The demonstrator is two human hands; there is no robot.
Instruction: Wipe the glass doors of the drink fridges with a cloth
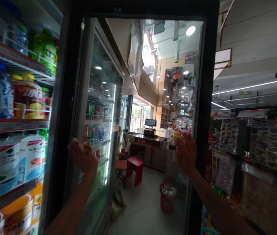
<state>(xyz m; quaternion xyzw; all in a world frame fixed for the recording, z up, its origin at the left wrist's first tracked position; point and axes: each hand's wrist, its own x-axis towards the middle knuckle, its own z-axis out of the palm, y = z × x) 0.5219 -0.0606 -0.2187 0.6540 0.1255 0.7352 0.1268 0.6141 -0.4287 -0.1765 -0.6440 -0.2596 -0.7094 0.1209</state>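
Observation:
A tall fridge door (208, 81) with a black frame and a glass pane stands swung out in front of me. My left hand (85, 159) is raised at the left side of the frame, its fingers closed around a crumpled pale cloth (76, 144). Motion blurs that hand somewhat, and the cloth appears to lie against the frame. On the right side of the pane, my right hand (187, 152) rests with its fingers stretched upward and its palm toward the glass, beside the black frame. It holds nothing that I can see.
To the left, lit fridge shelves (13, 125) carry several bottles. Through the glass show a red stool (135, 163), a red bin (167, 199) with waste in it, and a counter (150, 140) with a till (150, 128). Packaged goods (228, 137) hang at the right.

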